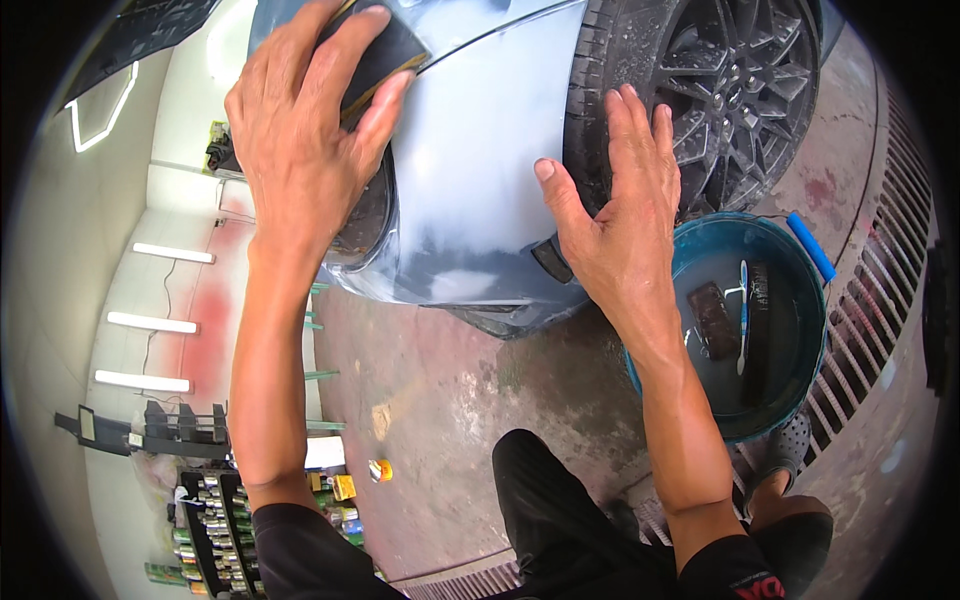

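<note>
My left hand [305, 150] grips a thin dark pad with a yellowish edge [392, 52] against the car's front corner, its fingers and thumb over the pad. The bodywork [470, 150] is patchy pale white and blue-grey, with a dark lamp opening [360, 225] partly behind that hand and a small dark slot [550, 262] lower right. My right hand [617, 210] is open, fingers extended and thumb apart, at the panel's edge beside the tyre [590, 110] and black spoked wheel [730, 90]; whether it touches them I cannot tell. It holds nothing.
A teal bucket [810, 360] of murky water holds a brown block [714, 320] and a long brush [743, 310]. A slatted drain grate [870, 300] runs along the right. Shelves of cans [210, 510] and wall lights [150, 322] are at left. My legs and a clog [790, 450] are below.
</note>
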Tool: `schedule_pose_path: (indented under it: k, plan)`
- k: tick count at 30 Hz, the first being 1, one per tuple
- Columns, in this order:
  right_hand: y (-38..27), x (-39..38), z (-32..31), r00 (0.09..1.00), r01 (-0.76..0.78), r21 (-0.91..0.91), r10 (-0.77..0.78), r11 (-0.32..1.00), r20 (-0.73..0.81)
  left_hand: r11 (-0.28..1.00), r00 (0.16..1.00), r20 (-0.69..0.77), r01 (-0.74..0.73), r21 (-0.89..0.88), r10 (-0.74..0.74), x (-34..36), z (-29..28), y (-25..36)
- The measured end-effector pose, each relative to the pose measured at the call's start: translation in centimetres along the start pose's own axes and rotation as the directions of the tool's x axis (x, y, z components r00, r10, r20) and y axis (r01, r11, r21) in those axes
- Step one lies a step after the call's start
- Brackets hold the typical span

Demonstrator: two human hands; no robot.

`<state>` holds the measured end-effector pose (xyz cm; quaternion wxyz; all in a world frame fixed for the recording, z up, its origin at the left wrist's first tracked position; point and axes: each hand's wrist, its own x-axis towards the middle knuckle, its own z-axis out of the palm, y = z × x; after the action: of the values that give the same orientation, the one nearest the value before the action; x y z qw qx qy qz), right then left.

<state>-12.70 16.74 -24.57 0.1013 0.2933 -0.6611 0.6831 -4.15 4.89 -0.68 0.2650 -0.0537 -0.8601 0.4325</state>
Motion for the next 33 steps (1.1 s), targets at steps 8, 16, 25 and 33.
schedule_pose_path:
  k: [8,16,25,33]
  plan:
    - [1.1,0.9,-1.1,0.999,-0.042,0.022,0.043,0.999,-0.027,0.999,1.000,-0.008,0.008,-0.048,-0.008,-0.3,0.2,-0.4]
    - [1.5,0.6,-0.9,0.996,-0.080,0.047,0.082,0.996,-0.031,0.999,0.999,-0.047,0.015,-0.051,-0.017,-1.2,0.6,-0.9]
    - [2.2,-0.4,0.1,0.989,-0.144,0.029,0.143,0.989,0.021,0.999,0.999,-0.003,0.032,-0.022,-0.032,-0.4,0.2,-0.5]
    - [3.2,-1.2,0.5,0.977,-0.207,0.007,0.206,0.978,0.053,0.996,0.995,-0.086,-0.061,-0.060,0.056,-0.4,0.6,-1.3]
